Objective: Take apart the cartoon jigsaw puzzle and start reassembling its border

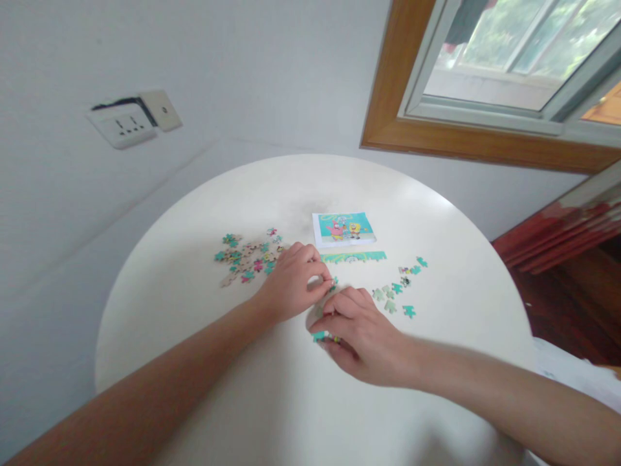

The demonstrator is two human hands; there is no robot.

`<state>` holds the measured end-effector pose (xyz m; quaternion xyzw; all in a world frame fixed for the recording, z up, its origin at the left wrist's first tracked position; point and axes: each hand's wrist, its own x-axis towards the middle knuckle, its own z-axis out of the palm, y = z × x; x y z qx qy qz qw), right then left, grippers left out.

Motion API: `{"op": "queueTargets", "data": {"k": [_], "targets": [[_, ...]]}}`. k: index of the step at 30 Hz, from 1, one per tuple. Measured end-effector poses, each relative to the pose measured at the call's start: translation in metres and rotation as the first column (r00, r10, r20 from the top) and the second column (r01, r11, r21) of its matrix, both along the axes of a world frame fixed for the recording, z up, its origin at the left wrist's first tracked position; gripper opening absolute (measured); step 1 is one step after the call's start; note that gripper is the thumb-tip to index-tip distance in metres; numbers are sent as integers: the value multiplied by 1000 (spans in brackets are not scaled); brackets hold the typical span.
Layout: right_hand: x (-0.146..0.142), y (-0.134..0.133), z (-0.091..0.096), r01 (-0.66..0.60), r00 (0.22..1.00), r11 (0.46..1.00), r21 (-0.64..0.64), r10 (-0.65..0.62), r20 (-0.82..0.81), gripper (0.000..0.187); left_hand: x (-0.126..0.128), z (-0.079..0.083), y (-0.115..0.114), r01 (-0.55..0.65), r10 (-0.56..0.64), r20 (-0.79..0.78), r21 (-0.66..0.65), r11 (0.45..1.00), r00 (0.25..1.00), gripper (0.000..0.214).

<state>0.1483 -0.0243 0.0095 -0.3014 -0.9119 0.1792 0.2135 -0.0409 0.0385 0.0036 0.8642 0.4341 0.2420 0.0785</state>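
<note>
My left hand (pixel 298 281) is closed in a pinch, with a small teal jigsaw piece (pixel 334 283) at its thumb and fingertips. Just below and to the right, my right hand (pixel 359 330) has its fingers curled round teal jigsaw pieces (pixel 319 336), which show between its thumb and forefinger; the fingers partly hide them. Beyond the hands lies a joined strip of puzzle (pixel 356 257), its left end covered by my left hand. Behind the strip is a picture card (pixel 344 228) with a pink and a yellow cartoon figure on teal.
A heap of loose jigsaw pieces (pixel 250 257) lies left of my left hand. Several more pieces (pixel 390 292) are scattered on the right. The round white table (pixel 233 401) stands against a wall with a socket (pixel 123 123) and a wood-framed window (pixel 485 145).
</note>
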Motion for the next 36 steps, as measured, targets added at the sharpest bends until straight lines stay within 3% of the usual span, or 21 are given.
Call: {"op": "queueTargets", "data": {"k": [7, 15, 20, 29, 36], "targets": [[1, -2, 1, 93, 993, 995, 22, -94, 70, 19, 0, 0, -1, 20, -20, 2, 1, 1000, 1000, 14], [1, -1, 0, 95, 995, 992, -86, -92, 35, 10, 0, 1, -2, 28, -28, -1, -1, 1000, 1000, 14], [2, 0, -1, 70, 997, 992, -101, -72, -14, 11, 0, 0, -1, 26, -26, 11, -1, 1000, 1000, 14], [-2, 3, -5, -41, 993, 999, -18, 39, -111, 9, 0, -1, 0, 38, -38, 27, -3, 999, 999, 14], [16, 24, 5, 105, 974, 989, -105, -124, -188, 13, -1, -1, 0, 55, -55, 47, -2, 998, 997, 13]]}}
